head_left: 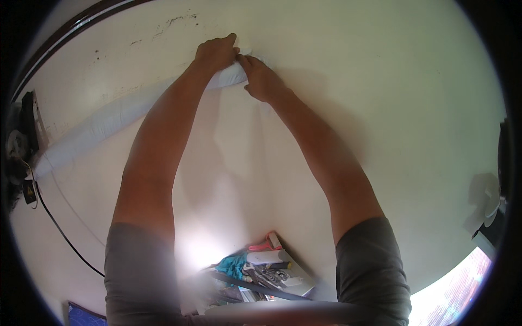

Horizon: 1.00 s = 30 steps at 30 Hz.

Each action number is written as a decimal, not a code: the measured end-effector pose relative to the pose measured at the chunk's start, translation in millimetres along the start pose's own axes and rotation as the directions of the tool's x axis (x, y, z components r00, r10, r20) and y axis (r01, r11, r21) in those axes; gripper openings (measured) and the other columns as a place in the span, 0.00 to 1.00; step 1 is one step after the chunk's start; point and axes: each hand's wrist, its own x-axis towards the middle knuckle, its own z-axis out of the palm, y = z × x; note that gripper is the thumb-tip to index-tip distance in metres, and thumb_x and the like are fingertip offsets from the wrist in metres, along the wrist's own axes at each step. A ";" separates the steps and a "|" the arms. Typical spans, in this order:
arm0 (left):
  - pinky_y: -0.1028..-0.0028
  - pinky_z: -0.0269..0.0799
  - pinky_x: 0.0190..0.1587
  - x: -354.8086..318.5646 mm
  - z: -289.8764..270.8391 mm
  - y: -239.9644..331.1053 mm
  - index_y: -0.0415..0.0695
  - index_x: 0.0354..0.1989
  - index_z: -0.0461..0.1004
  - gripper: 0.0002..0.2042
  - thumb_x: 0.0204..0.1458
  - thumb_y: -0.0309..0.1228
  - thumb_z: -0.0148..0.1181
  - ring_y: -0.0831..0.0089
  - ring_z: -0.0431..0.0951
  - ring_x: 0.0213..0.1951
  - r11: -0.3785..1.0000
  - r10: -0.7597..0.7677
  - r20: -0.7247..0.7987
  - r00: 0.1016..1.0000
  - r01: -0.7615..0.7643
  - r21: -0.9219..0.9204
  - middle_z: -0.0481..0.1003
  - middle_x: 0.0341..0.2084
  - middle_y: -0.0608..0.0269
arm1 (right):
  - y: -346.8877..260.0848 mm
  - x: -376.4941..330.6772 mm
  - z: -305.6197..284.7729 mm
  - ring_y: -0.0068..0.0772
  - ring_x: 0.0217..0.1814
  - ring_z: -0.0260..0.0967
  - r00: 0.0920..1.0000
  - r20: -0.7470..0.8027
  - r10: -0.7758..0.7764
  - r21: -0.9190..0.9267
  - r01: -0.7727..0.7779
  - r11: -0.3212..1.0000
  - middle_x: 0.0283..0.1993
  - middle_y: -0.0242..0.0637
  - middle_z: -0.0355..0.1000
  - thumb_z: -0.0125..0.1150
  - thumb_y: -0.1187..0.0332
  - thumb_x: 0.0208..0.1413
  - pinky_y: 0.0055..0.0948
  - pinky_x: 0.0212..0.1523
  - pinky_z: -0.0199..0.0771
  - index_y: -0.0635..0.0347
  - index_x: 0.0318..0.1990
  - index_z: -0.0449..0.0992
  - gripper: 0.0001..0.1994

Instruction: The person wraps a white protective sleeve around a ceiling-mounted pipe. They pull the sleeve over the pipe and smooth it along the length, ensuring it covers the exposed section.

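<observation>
A long, pale tube-like pipe [111, 117] in a white, slightly wrinkled covering slants up along the wall from the far left to my hands. At its upper right end my left hand [216, 52] is closed from above, with one digit sticking up. Just to the right, my right hand [263, 79] curls over the same end, its thumb lower down against the covering. The fingertips of both hands nearly meet there. My hands partly hide the end of the pipe, and what lies under the left fingers is hard to make out.
Cream wall [413, 108] fills most of the view, with dark scuffs at upper left. Dark equipment with a black cable [65, 236] hangs at the left edge. Below me, a shelf [304, 282] carries a teal cloth [232, 266], a red-handled item [266, 243] and clutter. A bright opening [457, 288] is at lower right.
</observation>
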 end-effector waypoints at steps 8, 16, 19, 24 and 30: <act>0.57 0.81 0.42 -9.9 -20.0 -6.9 0.45 0.34 0.82 0.16 0.65 0.45 0.60 0.55 0.86 0.41 0.986 -0.090 -0.058 0.994 0.097 0.139 0.85 0.32 0.56 | 0.0 17.1 12.1 0.52 0.73 0.66 0.999 -0.043 0.001 -0.092 -0.005 0.996 0.75 0.53 0.62 0.64 0.79 0.55 0.42 0.71 0.74 0.65 0.69 0.66 0.32; 0.58 0.74 0.50 -137.2 22.2 32.4 0.44 0.31 0.79 0.06 0.58 0.31 0.61 0.57 0.80 0.47 0.950 0.114 -0.439 0.891 -0.227 -0.215 0.81 0.36 0.55 | 5.6 30.4 -13.0 0.53 0.73 0.67 0.997 0.078 0.002 0.122 -0.011 0.992 0.74 0.54 0.66 0.61 0.76 0.58 0.43 0.70 0.72 0.60 0.73 0.64 0.33; 0.55 0.62 0.69 -138.6 51.4 39.6 0.36 0.51 0.79 0.14 0.59 0.28 0.59 0.52 0.73 0.61 0.939 0.321 -0.474 0.820 -0.341 0.046 0.77 0.53 0.48 | 9.3 51.4 -33.1 0.51 0.66 0.75 0.962 0.253 0.107 0.174 -0.154 0.973 0.63 0.55 0.76 0.61 0.76 0.61 0.40 0.67 0.73 0.58 0.69 0.70 0.27; 0.54 0.55 0.76 -107.2 90.6 58.5 0.28 0.62 0.74 0.23 0.60 0.28 0.56 0.51 0.67 0.70 0.928 0.360 -0.463 0.810 -0.261 0.266 0.74 0.62 0.44 | 5.2 79.1 -35.7 0.52 0.58 0.79 0.958 0.250 0.139 0.110 -0.171 0.979 0.59 0.52 0.78 0.65 0.74 0.57 0.44 0.59 0.79 0.54 0.64 0.75 0.25; 0.53 0.49 0.78 -86.2 88.7 77.0 0.31 0.66 0.73 0.25 0.63 0.33 0.52 0.54 0.66 0.72 0.835 0.206 -0.245 0.947 -0.040 0.549 0.73 0.64 0.44 | -3.8 113.9 -38.6 0.54 0.51 0.80 0.943 0.319 -0.093 -0.194 0.161 0.968 0.51 0.48 0.76 0.66 0.68 0.56 0.47 0.54 0.81 0.48 0.62 0.77 0.24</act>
